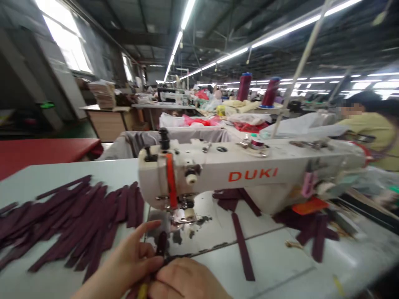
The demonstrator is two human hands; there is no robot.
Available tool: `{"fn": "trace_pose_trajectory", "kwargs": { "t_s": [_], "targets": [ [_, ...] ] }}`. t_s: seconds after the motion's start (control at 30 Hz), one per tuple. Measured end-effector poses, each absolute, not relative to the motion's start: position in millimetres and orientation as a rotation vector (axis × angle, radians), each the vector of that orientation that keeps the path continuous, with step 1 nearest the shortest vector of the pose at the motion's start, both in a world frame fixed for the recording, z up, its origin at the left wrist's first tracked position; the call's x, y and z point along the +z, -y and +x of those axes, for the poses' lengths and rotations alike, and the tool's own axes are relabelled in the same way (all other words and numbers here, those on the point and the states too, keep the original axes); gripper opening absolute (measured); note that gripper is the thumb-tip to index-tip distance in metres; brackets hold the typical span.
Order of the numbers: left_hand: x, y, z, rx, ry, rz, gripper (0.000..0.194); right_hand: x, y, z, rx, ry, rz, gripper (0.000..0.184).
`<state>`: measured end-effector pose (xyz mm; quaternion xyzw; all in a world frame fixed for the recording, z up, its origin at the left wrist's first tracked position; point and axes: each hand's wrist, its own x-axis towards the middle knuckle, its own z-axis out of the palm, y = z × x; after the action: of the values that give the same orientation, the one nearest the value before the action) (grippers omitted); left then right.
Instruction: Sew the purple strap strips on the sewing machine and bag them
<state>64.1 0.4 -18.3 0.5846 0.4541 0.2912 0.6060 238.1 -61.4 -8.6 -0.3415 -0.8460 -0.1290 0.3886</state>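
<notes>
Just in front of the sewing machine's needle area, my left hand pinches a narrow dark maroon fabric strip between thumb and fingers, its index finger stretched toward the presser foot. My right hand is closed against the strip's near end, beside the left thumb. What its fingers grip is hidden. A small yellow piece shows below the hands; its kind cannot be made out. To the left, a heap of maroon strips lies on the table. Another single strip lies right of the needle.
The white sewing machine stretches across the table. Pink-handled snips hang on its body. More maroon strips and an orange piece lie right. Thread cones stand behind. A person in yellow sits at far right.
</notes>
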Motion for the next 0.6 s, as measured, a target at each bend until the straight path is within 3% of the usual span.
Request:
{"fn": "trace_pose_trajectory", "kwargs": {
  "t_s": [0.07, 0.2, 0.4, 0.6],
  "targets": [
    [-13.6, -2.4, 64.2, 0.726, -1.124, 1.585, 0.066, -9.7, 52.0, 252.9, -0.289, 2.304, -0.816, 0.029],
    [-11.2, -5.6, 63.3, 0.965, -1.123, 2.397, 0.025, -17.4, 40.0, 272.7, -0.283, 2.369, -0.839, 0.032],
    [-23.8, -4.7, 69.3, 1.198, -0.704, 2.876, 0.051, -19.1, 28.3, 280.6, -0.246, 2.371, -0.908, 0.035],
    [-18.1, -10.5, 77.5, 0.824, -0.695, 2.99, 0.058, -27.5, 21.5, 282.3, -0.314, 2.273, -0.874, 0.039]
  ]
}}
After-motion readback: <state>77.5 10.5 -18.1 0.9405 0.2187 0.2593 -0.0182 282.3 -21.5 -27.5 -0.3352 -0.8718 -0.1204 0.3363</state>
